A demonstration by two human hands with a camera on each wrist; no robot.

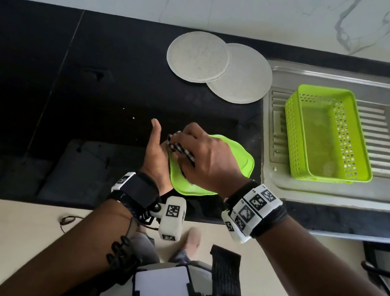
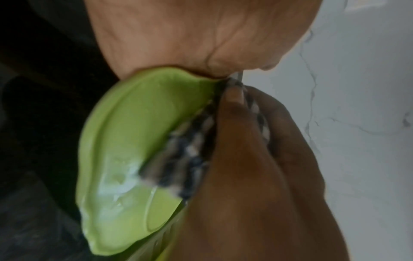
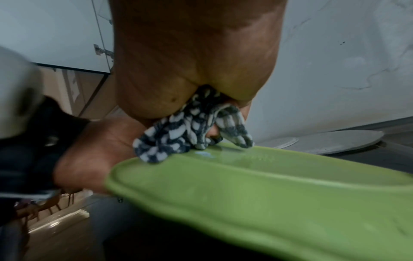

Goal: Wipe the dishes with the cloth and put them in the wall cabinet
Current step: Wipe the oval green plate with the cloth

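Over the black tabletop, near its front edge, the left hand holds the green plate by its left rim, thumb raised, its grip on the underside hidden. The right hand clenches the checked cloth and presses it onto the plate's face. Water shows on the plate in the left wrist view, so the wipe is likely unfinished. To do it well, the cloth should probably sweep across that wet patch and round the rim while the left hand keeps the plate steady and tilted. Two grey plates lie overlapping by the wall; a green basket sits on the sink drainer.
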